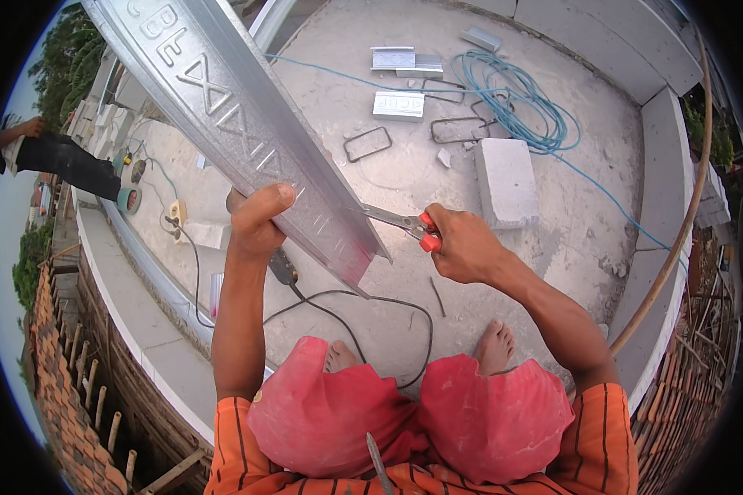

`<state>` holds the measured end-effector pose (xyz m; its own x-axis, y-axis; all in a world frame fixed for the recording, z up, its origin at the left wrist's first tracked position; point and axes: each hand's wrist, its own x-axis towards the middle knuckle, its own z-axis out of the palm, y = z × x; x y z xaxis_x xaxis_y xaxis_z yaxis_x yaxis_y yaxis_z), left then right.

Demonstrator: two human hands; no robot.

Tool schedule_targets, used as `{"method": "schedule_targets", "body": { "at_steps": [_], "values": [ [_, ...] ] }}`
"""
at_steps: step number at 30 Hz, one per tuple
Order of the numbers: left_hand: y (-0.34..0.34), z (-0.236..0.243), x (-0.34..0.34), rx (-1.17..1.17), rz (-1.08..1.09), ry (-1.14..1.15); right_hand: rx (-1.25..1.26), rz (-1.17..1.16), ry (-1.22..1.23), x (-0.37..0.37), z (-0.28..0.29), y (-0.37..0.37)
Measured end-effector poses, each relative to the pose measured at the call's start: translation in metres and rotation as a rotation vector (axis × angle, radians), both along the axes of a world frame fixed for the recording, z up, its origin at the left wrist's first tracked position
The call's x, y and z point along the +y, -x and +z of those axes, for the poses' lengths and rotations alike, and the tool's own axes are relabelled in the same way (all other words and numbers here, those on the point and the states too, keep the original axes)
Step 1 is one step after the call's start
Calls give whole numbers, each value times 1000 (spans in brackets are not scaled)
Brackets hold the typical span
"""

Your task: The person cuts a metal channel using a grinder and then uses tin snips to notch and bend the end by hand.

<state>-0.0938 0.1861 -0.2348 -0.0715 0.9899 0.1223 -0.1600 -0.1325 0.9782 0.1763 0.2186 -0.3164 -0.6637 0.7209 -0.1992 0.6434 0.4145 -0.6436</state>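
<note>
A long silver metal channel [231, 115] with stamped marks slants from the upper left down to the middle. My left hand [260, 216] is closed round it near its lower end, thumb on top. In my right hand [469, 247] is a pair of tin snips [398, 219] with red grips, held closed-fisted. Their jaws meet the channel's right edge a little above its cut end; how far they bite in cannot be seen. Partly hidden below my left hand, a dark power tool [282, 268] with a black cable lies on the floor.
Cut channel pieces [398, 106], bent wire rectangles [368, 144] and a coiled blue hose [545, 124] lie on the concrete floor. A pale block [506, 183] sits right of them. Low block walls [664, 173] edge the floor. Another person [62, 161] is at far left.
</note>
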Motion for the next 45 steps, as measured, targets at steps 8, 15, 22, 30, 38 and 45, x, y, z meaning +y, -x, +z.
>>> {"method": "schedule_targets", "body": {
  "at_steps": [8, 15, 22, 30, 38, 45],
  "values": [
    [-29, -4, 11, 43, 276, -13, 118, -138, -353, 2, -20, 5],
    [-44, -11, 8, 118, 394, -77, 113, -174, -395, -6, -12, 22],
    [-54, -5, 5, 153, 416, -82, 94, -185, -254, -6, -8, 28],
    [5, -12, -2, 111, -10, -11, 18, 33, 226, 0, 8, 11],
    [1, -15, 10, 29, -53, 34, 108, 40, 339, -1, 2, 6],
    [-21, -26, 16, -70, 262, 44, 123, -166, -146, -3, -23, 17]
  ]
}}
